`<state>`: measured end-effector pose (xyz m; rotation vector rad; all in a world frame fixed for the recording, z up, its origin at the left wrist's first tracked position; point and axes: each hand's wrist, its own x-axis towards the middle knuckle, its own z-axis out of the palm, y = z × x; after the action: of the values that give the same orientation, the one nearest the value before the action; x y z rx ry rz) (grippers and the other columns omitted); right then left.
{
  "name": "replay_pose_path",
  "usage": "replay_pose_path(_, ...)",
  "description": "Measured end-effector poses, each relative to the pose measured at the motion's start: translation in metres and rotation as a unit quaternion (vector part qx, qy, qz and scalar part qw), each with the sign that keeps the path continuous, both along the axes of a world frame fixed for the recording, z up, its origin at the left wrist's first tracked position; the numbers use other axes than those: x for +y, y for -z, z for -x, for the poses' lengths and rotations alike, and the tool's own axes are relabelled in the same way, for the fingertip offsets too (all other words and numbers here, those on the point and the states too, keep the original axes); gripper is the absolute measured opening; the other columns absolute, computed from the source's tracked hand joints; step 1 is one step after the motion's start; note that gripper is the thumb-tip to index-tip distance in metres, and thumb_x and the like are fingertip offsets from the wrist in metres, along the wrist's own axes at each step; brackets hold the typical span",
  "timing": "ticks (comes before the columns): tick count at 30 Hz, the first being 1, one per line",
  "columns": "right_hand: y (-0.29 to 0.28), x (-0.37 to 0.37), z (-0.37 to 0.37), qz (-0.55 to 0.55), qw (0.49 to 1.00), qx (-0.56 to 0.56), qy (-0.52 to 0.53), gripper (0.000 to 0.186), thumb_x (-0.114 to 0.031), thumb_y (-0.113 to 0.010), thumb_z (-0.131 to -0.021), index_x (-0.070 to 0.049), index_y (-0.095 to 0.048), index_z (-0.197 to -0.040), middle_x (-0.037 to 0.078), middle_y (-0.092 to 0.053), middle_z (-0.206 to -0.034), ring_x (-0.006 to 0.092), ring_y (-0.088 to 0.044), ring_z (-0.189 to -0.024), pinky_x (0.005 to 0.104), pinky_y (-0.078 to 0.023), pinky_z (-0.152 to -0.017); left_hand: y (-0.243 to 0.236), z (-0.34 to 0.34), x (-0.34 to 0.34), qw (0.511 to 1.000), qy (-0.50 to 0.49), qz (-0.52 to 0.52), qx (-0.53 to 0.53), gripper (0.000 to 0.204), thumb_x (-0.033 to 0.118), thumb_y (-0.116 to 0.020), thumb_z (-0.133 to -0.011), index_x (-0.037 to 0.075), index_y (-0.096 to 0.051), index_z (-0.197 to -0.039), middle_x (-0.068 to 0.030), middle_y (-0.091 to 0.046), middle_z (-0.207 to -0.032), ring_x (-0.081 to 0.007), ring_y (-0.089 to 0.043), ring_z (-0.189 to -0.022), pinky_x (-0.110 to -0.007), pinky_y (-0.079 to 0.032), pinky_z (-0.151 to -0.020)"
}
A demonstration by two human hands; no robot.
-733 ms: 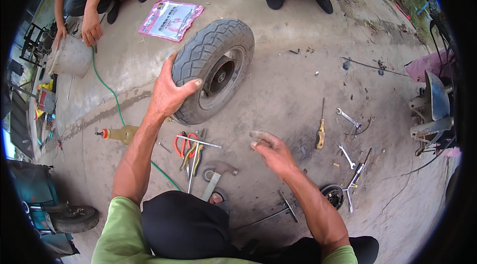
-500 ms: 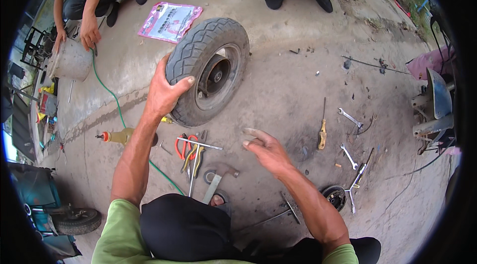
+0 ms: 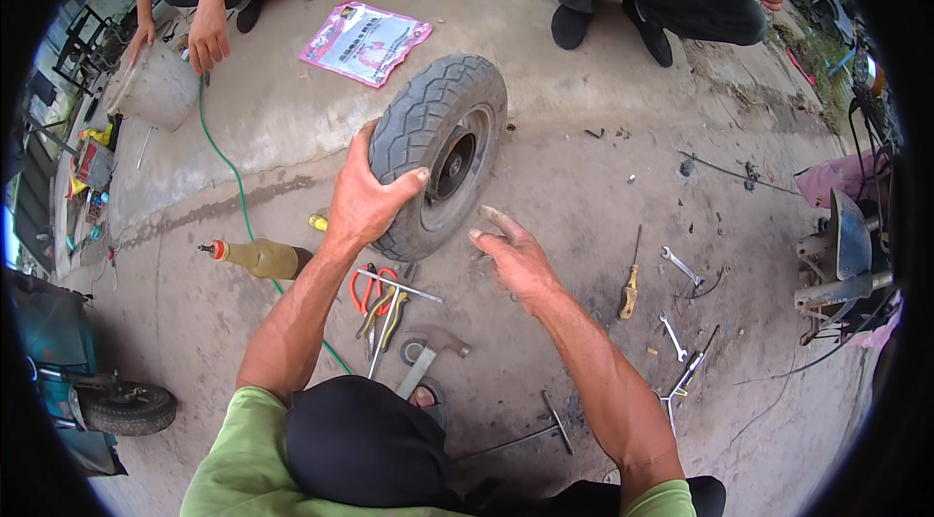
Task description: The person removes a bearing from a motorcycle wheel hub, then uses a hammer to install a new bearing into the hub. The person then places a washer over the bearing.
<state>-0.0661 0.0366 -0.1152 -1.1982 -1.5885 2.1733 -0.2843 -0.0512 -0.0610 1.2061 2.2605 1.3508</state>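
Observation:
A small wheel with a black, treaded tyre (image 3: 420, 118) and a metal rim stands tilted on the ground ahead of me. Gripping the tyre's near left side is my left hand (image 3: 368, 194), its thumb over the sidewall. My right hand (image 3: 516, 259) hovers just right of the wheel's lower edge, thumb and forefinger apart, holding nothing. Below the wheel lie pliers with dark and yellow handles (image 3: 391, 320), a red-handled tool (image 3: 360, 295) and a hammer (image 3: 443, 340). A bottle of yellowish liquid with a red cap (image 3: 255, 258) lies beside my left forearm.
To the right lie a screwdriver (image 3: 630, 291), two wrenches (image 3: 683, 267) and a Y-shaped wrench (image 3: 671, 398). A T-shaped bar (image 3: 558, 422) is near my knees. A green hose (image 3: 232, 172) runs to a bucket (image 3: 156, 89) held by another person. A pink-edged packet (image 3: 368, 42) lies beyond the wheel.
In the view, the wheel and my left hand have shifted right, and the wheel has turned so its hub shows less. My right hand has moved slightly up, nearer the wheel.

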Motion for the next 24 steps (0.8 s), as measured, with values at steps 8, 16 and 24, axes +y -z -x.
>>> replay_pose_path(8,-0.007,-0.001,0.032,0.043,0.997,0.026,0.053,0.078,-0.045,-0.068,-0.098,-0.001,-0.043,-0.157,0.012,-0.069,-0.128,0.021,-0.066,-0.108,0.0377,-0.048,-0.099,0.001,-0.021,-0.011,1.0,-0.014,0.006,0.005,0.102,0.034,-0.084,-0.076,-0.008,-0.035,-0.155,-0.031,-0.052,-0.147,-0.0383,-0.054,-0.138,-0.044,-0.043,-0.115)
replay_pose_path(16,-0.023,-0.004,0.001,-0.129,0.985,0.054,0.099,0.093,-0.052,-0.076,-0.091,0.009,-0.042,-0.152,0.024,-0.062,-0.136,0.0296,-0.061,-0.124,0.0415,-0.048,-0.105,0.013,-0.08,-0.039,0.995,0.073,0.064,-0.029,0.104,0.037,-0.086,-0.077,-0.002,-0.034,-0.158,-0.0256,-0.05,-0.142,-0.04,-0.051,-0.137,-0.048,-0.043,-0.114)
replay_pose_path(24,-0.037,-0.016,-0.042,-0.202,0.975,0.011,0.094,0.081,-0.038,-0.085,-0.085,0.008,-0.051,-0.141,0.019,-0.067,-0.13,0.0272,-0.064,-0.119,0.0407,-0.05,-0.104,0.058,-0.076,-0.056,0.95,0.175,0.003,-0.258,0.083,0.039,-0.073,-0.095,-0.001,-0.036,-0.157,-0.0227,-0.06,-0.133,-0.0349,-0.064,-0.119,-0.046,-0.049,-0.107)
